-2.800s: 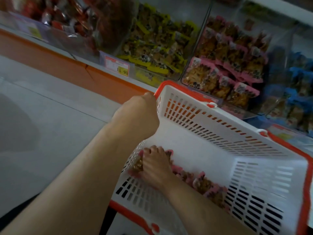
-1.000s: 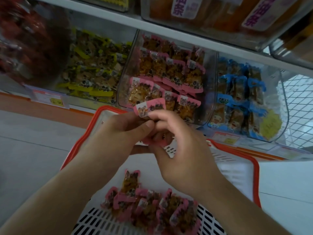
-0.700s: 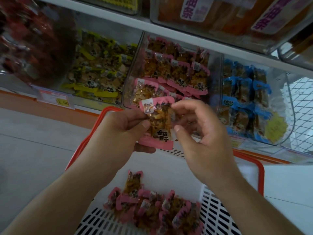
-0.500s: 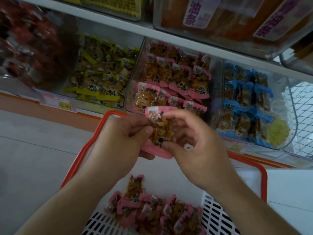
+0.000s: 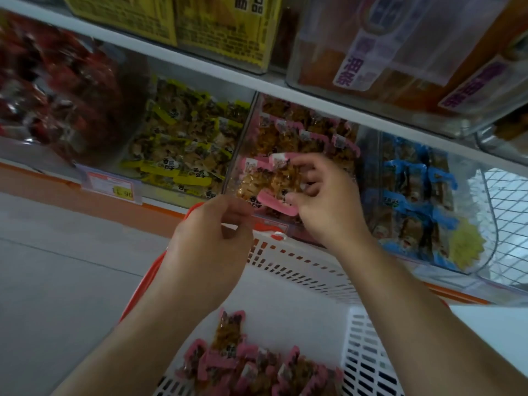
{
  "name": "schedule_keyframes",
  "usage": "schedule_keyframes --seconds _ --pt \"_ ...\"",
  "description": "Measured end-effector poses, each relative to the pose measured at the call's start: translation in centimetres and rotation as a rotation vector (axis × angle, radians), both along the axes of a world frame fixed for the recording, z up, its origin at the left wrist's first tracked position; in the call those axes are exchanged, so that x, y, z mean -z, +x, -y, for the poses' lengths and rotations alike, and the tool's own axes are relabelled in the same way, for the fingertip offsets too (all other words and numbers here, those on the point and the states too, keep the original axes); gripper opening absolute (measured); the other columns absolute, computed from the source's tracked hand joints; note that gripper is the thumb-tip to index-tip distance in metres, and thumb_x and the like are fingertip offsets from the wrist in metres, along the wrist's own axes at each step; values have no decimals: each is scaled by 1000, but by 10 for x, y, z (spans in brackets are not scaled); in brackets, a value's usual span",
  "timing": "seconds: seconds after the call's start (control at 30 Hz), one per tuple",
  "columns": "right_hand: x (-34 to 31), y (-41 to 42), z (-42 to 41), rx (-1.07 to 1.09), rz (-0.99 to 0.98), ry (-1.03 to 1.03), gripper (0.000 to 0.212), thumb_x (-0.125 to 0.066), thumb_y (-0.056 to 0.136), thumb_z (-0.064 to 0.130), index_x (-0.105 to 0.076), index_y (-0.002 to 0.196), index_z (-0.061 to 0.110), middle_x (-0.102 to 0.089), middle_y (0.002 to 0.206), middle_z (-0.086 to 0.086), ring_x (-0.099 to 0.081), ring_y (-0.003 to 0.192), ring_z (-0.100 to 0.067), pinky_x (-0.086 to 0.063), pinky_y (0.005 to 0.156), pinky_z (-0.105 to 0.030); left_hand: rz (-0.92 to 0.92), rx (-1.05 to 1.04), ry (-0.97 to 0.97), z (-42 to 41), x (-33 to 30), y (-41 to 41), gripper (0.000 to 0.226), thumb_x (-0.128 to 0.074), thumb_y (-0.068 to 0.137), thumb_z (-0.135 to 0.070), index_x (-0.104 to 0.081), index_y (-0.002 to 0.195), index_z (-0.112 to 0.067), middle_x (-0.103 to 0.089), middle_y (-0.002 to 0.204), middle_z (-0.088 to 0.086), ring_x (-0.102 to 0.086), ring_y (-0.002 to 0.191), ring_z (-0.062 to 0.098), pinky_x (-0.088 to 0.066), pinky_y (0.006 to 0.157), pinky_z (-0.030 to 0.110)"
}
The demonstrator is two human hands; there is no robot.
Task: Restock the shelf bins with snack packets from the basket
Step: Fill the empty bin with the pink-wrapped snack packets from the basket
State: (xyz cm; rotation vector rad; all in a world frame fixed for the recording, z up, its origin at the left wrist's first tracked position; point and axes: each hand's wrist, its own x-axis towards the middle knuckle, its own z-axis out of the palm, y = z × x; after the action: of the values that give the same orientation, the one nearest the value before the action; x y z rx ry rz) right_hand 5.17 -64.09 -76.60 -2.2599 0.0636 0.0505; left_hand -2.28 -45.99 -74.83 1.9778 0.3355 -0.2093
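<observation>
Shelves (image 5: 200,71) in a shop are filling the view, with clear bins sitting side by side on the lower one. One bin is holding yellow packets (image 5: 183,155), the middle bin (image 5: 233,167) is holding pink packets, and the next one is holding blue packets (image 5: 414,195). Red snacks (image 5: 57,90) are sitting far to the left.

A white basket (image 5: 300,267) with a red rim is waiting just under the bins. The right hand (image 5: 323,204) is pinching a pink packet (image 5: 281,184) between thumb and fingers (image 5: 303,162), right at the front of the pink bin. The packet is looking like it is going in, but it is not lying in the bin yet. The left hand (image 5: 211,244) is hanging over the basket with its fingers loosely curled and holding nothing that I can see.

The pink bin is already looking quite full of packets. A pile (image 5: 257,364) of pink packets is lying in the bottom of the basket, so I think a good many trips are left. The job is looking part done, with much still to move.
</observation>
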Motion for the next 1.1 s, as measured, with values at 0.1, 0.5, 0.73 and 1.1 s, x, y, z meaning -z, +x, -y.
schedule_keyframes --seconds 0.1,0.5,0.73,1.1 --pt "12 1 -1 -41 -33 -163 52 -84 89 14 -61 126 43 -60 94 22 -61 83 3 -60 76 -25 -10 -10 24 -1 -1 2 17 -61 99 -24 -66 100 -40 -72 90 -20 -70 77 2 -62 73 37" --pt "5 0 -9 -119 -17 -592 49 -76 95 33 -51 137 41 -71 106 3 -70 100 -27 -59 79 -43 -32 21 136 -4 -5 1 20 -64 96 -24 -69 89 -43 -72 83 -20 -67 73 1 -55 64 25" --pt "-10 -37 11 -147 160 -488 43 -62 103 32 -53 145 37 -67 110 7 -66 94 -15 -61 74 -42 -26 8 258 -19 -17 4 21 -60 97 -24 -69 94 -43 -72 85 -20 -64 76 1 -44 57 20" --pt "111 -166 -26 -498 -675 -470 43 -57 101 27 -44 142 26 -49 134 -1 -54 126 -26 -52 103 -43 -146 153 582 -58 2 -15 46 -63 91 -13 -51 135 -19 -57 123 6 -58 102 25 -45 78 34"
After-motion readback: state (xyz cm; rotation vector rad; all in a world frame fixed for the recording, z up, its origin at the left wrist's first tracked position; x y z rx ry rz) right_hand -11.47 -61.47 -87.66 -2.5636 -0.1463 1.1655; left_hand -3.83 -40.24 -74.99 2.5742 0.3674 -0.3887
